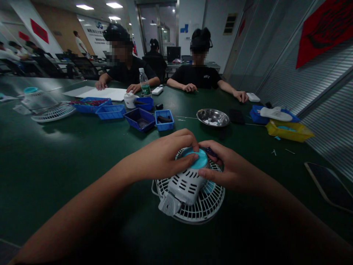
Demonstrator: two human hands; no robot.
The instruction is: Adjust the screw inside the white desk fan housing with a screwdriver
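Observation:
A small white electric fan (184,186) lies grille-down on the green table, its motor housing upward. My left hand (176,152) is curled over the turquoise cap (200,161) at the top of the housing, thumb and fingers pressing on it. Against the other side of the housing rests my right hand (228,165), its thumb on the white rim. Tucked in the right fingers is a small dark object (211,151), mostly hidden, its kind unclear. Toward me, a grey-white bracket (169,205) juts from the housing over the grille.
Blue bins (164,120) and a steel bowl (213,118) with white pieces stand beyond the fan. A yellow bin (289,130) and a phone (331,186) lie to the right. Another fan (52,110) is at left. Two people sit opposite, near a bottle (145,84).

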